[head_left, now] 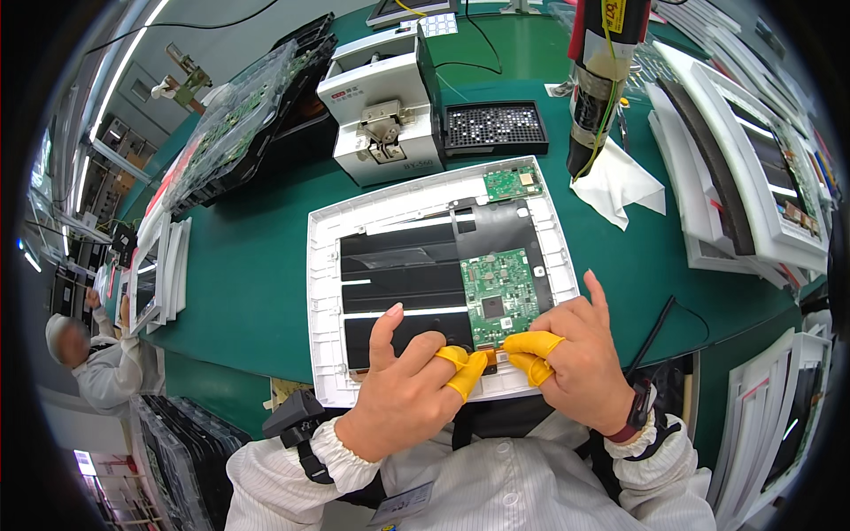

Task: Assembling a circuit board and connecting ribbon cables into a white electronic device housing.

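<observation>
A white-framed display panel (320, 265) lies before me with its back up. On it sits a green circuit board (509, 288), with a smaller green board (506, 184) near the far right corner. My left hand (398, 380) pinches a short orange ribbon cable (490, 357) at the circuit board's near edge. From the other side, the fingertips of my right hand (580, 363) close on the cable where it meets the board. Yellow finger cots cover the working fingers of both hands. The exact grip of the fingertips is partly hidden.
Behind the panel stand a white bench machine (385, 106) and a black tray of small parts (496, 128). A taped dark post (595, 106) rises beside a white cloth (620, 186). Framed panels (753, 177) stack at right. Circuit-board trays (248, 115) lie far left; a co-worker (93, 354) sits left.
</observation>
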{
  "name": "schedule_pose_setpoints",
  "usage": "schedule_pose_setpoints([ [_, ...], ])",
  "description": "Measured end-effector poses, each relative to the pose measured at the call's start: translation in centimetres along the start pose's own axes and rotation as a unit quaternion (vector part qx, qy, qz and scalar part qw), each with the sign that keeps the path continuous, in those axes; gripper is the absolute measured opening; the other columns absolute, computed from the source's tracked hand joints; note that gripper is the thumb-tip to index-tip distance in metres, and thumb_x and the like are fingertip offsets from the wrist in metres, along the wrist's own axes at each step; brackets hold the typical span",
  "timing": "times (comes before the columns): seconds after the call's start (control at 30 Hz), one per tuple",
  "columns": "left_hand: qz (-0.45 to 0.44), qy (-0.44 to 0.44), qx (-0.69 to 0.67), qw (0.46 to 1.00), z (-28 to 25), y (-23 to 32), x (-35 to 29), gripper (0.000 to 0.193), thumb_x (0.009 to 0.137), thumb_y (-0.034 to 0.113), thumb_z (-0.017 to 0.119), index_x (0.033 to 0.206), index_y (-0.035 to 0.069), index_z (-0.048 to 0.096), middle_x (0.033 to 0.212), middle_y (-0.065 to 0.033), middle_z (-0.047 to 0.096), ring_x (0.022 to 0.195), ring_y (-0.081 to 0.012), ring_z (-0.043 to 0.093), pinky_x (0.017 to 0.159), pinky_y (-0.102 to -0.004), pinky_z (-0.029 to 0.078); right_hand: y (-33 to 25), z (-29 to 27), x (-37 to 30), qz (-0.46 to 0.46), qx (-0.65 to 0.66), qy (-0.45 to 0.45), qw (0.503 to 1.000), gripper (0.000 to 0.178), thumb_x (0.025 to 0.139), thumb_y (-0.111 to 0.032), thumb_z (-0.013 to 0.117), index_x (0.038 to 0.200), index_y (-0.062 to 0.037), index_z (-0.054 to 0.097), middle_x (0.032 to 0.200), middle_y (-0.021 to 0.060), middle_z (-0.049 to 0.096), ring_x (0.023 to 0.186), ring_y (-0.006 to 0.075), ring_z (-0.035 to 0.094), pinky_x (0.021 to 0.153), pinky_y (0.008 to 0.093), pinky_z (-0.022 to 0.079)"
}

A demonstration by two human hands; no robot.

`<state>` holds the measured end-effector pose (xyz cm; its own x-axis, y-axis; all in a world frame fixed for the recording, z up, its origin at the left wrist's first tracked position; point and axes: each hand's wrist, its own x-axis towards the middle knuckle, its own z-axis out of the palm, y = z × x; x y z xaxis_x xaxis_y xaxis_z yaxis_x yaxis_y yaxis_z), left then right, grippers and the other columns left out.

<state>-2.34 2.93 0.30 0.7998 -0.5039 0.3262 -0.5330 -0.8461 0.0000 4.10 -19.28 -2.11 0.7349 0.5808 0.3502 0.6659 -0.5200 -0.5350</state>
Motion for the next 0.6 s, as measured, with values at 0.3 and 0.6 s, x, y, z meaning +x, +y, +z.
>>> schedule_pose_setpoints([
  [0.3,0.006,-0.001,0.007,1.0,0.35,0.26,-0.04,0.005,0.066,0.014,0.072,0.063,0.01,0.07,0.078,-0.0011,0.063,0.097,-0.0205,0.061,0.114,-0.0639,0.019,0.07,0.3,0.16,0.002,0.001,0.012,1.0,0.019,0.076,-0.005,0.071,0.093,-0.0123,0.076,0.087,-0.0007,0.057,0.094,0.0209,0.055,0.117,0.0594,0.019],
  [0.6,0.011,-0.003,0.024,1.0,0.03,0.47,0.26,0.006,0.067,0.014,0.071,0.063,0.011,0.069,0.079,-0.0023,0.063,0.098,-0.0211,0.06,0.114,-0.0641,0.017,0.13,0.65,-0.16,0.016,-0.004,0.022,1.0,0.017,0.075,-0.004,0.071,0.091,-0.0091,0.074,0.087,0.0012,0.058,0.089,0.0211,0.056,0.115,0.0578,0.025],
])
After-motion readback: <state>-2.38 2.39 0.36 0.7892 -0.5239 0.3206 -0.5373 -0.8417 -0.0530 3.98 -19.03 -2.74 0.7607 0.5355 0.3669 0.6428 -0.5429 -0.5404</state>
